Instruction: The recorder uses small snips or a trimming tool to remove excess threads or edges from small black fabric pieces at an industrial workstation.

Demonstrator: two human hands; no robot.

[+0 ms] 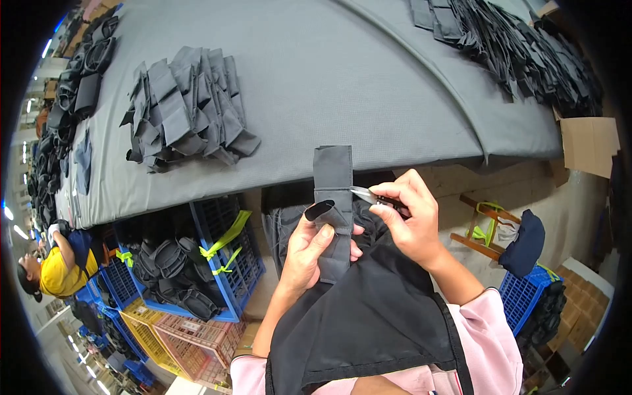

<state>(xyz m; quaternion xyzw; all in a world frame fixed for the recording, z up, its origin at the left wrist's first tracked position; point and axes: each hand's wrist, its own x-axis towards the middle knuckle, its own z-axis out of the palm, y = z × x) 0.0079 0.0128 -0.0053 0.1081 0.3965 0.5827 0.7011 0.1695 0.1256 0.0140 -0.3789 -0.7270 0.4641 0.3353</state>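
Observation:
A flat strip of dark grey fabric point(334, 168) with stitched seams stands out over the edge of the grey-covered table. My left hand point(304, 253) grips it lower down, thumb on top, where a folded flap of the cloth curls up. In my right hand point(416, 220) are small thread snips point(363, 195), their pointed metal blades touching or very near the strip's right edge at a cross seam. Whether a thread lies between the blades is too small to tell. A black apron point(368, 322) covers my lap.
On the grey table cover point(296, 85) lies a heap of similar strips point(187, 108), with a bigger pile point(507, 56) far right. Below stand a blue crate point(227, 263) of black pieces and a wooden stool point(484, 227). A person in yellow point(62, 273) works at left.

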